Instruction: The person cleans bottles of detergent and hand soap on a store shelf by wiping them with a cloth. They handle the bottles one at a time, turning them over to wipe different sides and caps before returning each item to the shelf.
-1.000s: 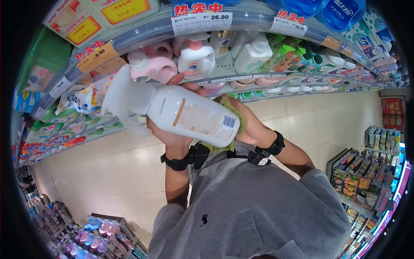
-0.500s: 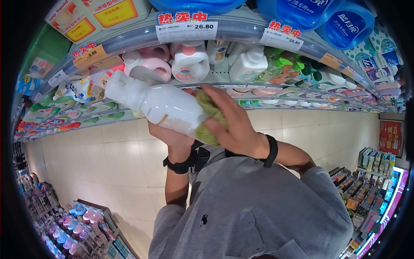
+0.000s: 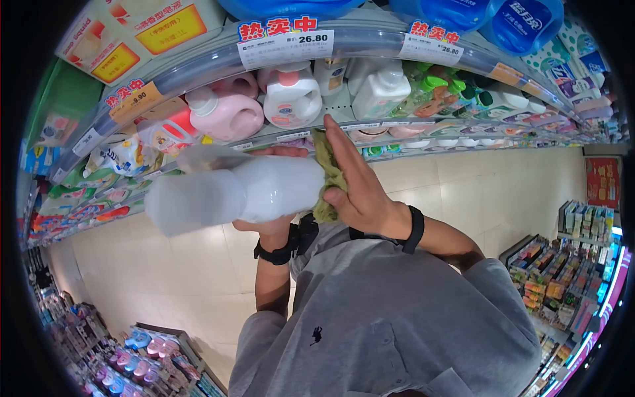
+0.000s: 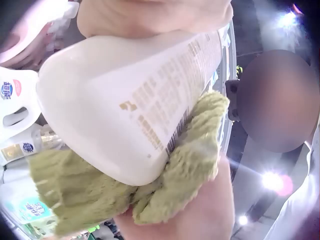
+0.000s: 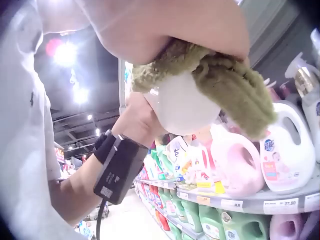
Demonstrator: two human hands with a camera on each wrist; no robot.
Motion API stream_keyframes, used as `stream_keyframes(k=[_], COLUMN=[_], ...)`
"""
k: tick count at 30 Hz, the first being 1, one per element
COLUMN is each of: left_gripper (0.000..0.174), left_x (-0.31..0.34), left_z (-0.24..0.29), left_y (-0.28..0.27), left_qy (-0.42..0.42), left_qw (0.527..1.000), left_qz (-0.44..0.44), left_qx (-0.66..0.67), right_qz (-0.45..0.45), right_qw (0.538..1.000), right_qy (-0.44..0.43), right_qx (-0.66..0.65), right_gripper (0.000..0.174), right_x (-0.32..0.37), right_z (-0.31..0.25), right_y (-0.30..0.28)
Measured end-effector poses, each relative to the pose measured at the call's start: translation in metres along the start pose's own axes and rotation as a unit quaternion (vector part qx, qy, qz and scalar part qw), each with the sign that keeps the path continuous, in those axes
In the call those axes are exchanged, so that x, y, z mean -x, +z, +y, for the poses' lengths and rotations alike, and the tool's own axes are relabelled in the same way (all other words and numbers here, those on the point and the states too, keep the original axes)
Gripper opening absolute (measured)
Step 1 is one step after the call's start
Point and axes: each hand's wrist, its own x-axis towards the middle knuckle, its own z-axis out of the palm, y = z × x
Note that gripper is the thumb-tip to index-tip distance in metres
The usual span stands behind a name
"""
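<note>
Snugly, white bottle (image 3: 281, 188) inside curled left fingers (image 3: 286, 151), base against green cloth (image 3: 328, 173) at nearly straight right fingers (image 3: 345, 151).

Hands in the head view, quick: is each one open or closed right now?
Left hand: closed, holding the white bottle.
Right hand: open, straight fingers, pressing the green cloth to the bottle's base.

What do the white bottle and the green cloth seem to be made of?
The white bottle looks like smooth, opaque plastic with a glossy finish: small bright highlights show on its side, though looks alone can't confirm the plastic.

The green cloth seems a soft, matte, plush textile, perhaps microfibre: its surface is fuzzy and it folds loosely. The exact fibre can't be told.
</note>
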Motion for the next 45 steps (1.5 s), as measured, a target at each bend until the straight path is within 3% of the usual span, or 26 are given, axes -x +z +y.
stream_keyframes(k=[5, 6, 10, 13, 15, 16, 17, 18, 19, 21, 22, 25, 28, 29, 31, 32, 35, 37, 39, 41, 43, 44, 45], left_gripper=[0.075, 0.075, 0.076, 0.077, 0.077, 0.073, 0.062, 0.052, 0.041, 0.037, 0.035, 0.048, 0.062, 0.064, 0.07, 0.064, 0.055, 0.059, 0.061, 0.062, 0.063, 0.07, 0.072], left_x=[0.014, 0.017, 0.023, 0.018, 0.015, 0.012, 0.012, 0.012, 0.012, 0.01, 0.009, 0.009, 0.001, -0.001, -0.008, -0.011, -0.008, -0.003, 0.006, 0.005, 0.008, 0.013, 0.015], left_z=[0.016, 0.017, 0.021, 0.017, 0.014, 0.012, 0.012, 0.015, 0.016, 0.01, 0.007, 0.0, -0.008, -0.009, -0.006, -0.001, -0.005, -0.007, -0.011, -0.006, -0.002, -0.001, 0.004], left_y=[0.0, -0.001, -0.005, -0.017, -0.022, -0.022, -0.019, -0.012, -0.005, 0.006, 0.01, 0.014, 0.021, 0.026, 0.044, 0.062, 0.065, 0.062, 0.048, 0.036, 0.023, 0.017, 0.017], left_qy=[-0.106, -0.114, -0.125, -0.105, -0.065, -0.029, -0.049, -0.069, -0.089, -0.098, -0.102, -0.121, -0.156, -0.177, -0.218, -0.258, -0.231, -0.202, -0.166, -0.149, -0.121, -0.124, -0.157], left_qw=[0.971, 0.968, 0.967, 0.985, 0.997, 0.996, 0.995, 0.994, 0.993, 0.979, 0.964, 0.982, 0.983, 0.983, 0.975, 0.958, 0.951, 0.949, 0.95, 0.95, 0.959, 0.977, 0.975], left_qz=[0.011, 0.011, 0.023, 0.032, -0.016, -0.082, -0.078, -0.075, -0.072, -0.065, -0.062, -0.086, -0.088, -0.044, 0.047, 0.122, 0.155, 0.179, 0.171, 0.137, 0.109, 0.089, 0.131], left_qx=[-0.214, -0.225, -0.22, -0.136, -0.032, 0.036, 0.032, 0.029, 0.027, 0.168, 0.237, 0.113, 0.043, 0.028, 0.0, 0.024, 0.134, 0.161, 0.2, 0.236, 0.233, 0.151, 0.086], right_qz=[0.07, 0.053, 0.088, 0.016, 0.016, 0.01, 0.004, 0.034, 0.006, -0.049, 0.02, -0.004, 0.032, 0.044, 0.107, 0.139, 0.217, 0.228, 0.239, 0.243, 0.205, 0.181, 0.157], right_qw=[0.995, 0.995, 0.987, 0.999, 0.999, 0.995, 0.986, 0.955, 0.906, 0.757, 0.743, 0.622, 0.629, 0.626, 0.663, 0.679, 0.758, 0.879, 0.949, 0.969, 0.971, 0.968, 0.962], right_qy=[-0.065, -0.086, -0.132, -0.05, 0.013, 0.053, 0.095, 0.196, 0.273, 0.407, 0.419, 0.47, 0.436, 0.423, 0.396, 0.382, 0.33, 0.269, 0.162, 0.011, -0.036, -0.054, -0.072], right_qx=[-0.006, 0.008, 0.017, 0.008, -0.038, -0.087, -0.134, -0.218, -0.323, -0.509, -0.521, -0.626, -0.643, -0.654, -0.626, -0.612, -0.519, -0.322, -0.129, 0.048, 0.121, 0.167, 0.213], right_gripper=[0.082, 0.089, 0.088, 0.084, 0.07, 0.063, 0.057, 0.048, 0.049, 0.051, 0.054, 0.053, 0.043, 0.04, 0.04, 0.04, 0.043, 0.041, 0.039, 0.038, 0.04, 0.042, 0.044], right_x=[-0.028, -0.031, -0.032, -0.011, 0.003, 0.007, 0.012, 0.018, 0.021, 0.026, 0.037, 0.034, 0.033, 0.033, 0.032, 0.031, 0.042, 0.041, 0.039, 0.032, 0.021, 0.013, 0.007], right_z=[-0.032, -0.036, -0.039, -0.02, -0.008, -0.004, -0.001, -0.001, 0.001, 0.006, 0.003, 0.005, 0.007, 0.008, 0.007, 0.006, 0.028, 0.018, 0.01, 0.007, -0.006, -0.011, -0.018], right_y=[0.02, 0.023, 0.036, 0.033, 0.027, 0.022, 0.019, 0.019, 0.012, -0.005, 0.008, -0.013, -0.024, -0.027, -0.029, -0.029, -0.017, -0.014, -0.01, -0.007, -0.003, 0.002, 0.008])
